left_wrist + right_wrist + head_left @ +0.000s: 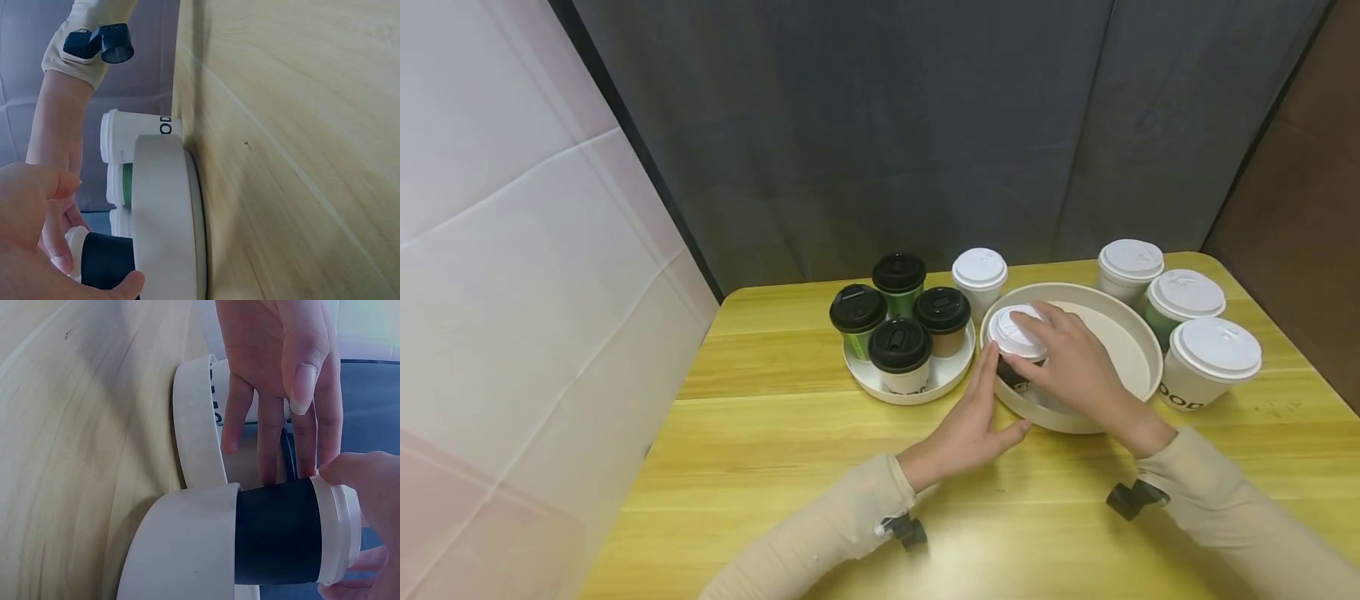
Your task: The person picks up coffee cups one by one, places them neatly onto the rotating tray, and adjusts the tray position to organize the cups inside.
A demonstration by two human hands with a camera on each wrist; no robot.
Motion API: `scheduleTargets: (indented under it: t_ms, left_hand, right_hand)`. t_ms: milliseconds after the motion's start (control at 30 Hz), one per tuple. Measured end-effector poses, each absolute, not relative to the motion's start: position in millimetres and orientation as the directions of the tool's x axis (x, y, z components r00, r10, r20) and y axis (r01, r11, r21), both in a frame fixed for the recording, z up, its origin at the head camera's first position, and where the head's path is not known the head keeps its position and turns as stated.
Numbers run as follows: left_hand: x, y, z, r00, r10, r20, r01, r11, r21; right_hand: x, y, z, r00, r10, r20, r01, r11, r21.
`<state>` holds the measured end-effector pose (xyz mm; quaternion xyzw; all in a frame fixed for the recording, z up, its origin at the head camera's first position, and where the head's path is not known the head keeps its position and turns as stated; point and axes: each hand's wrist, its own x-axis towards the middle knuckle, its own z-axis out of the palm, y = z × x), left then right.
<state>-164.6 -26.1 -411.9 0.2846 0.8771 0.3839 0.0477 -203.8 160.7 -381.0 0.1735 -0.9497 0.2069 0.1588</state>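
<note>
My right hand [1078,367] grips a dark paper coffee cup [278,534] by its white lid [1009,335], thumb on one side and fingers on the other. The cup stands upright at the left inside the large round cream tray [1123,354]; its base is hidden behind the tray's wall. My left hand [966,433] is held with straight fingers beside the cup, its fingertips at the tray's left rim. Whether they touch the cup I cannot tell.
Left of the tray, a smaller white round plate [880,392] bears several black-lidded cups [901,346]. A white-lidded cup [980,271] stands behind, between plate and tray. Along the tray's right side are three more white-lidded cups [1213,354]. A dark curtain [850,142] hangs behind the wooden table [752,467].
</note>
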Motion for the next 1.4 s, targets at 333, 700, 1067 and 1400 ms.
scheduleTargets:
  t_ms: [333,700,1067,1400]
  left_hand:
    - [-163,-27,-417,-0.833,0.534,0.146,0.47,0.541,0.697]
    - [-163,-26,-422,-0.835,0.523,0.172,0.48,0.539,0.692]
    - [-162,-26,-421,-0.842,0.51,0.177,0.479,0.555,0.68]
    - [-151,-24,-413,-0.845,0.463,0.268,0.517,0.576,0.634]
  right_hand:
    - [-204,158,-384,-0.885,-0.273,0.377,-0.405,0.852,-0.332]
    - [-203,158,-384,-0.896,-0.272,0.351,-0.389,0.862,-0.327]
    - [-201,161,-382,-0.903,-0.286,0.32,-0.39,0.859,-0.332]
    - [-186,192,-372,-0.912,-0.261,0.316,-0.369,0.858,-0.358]
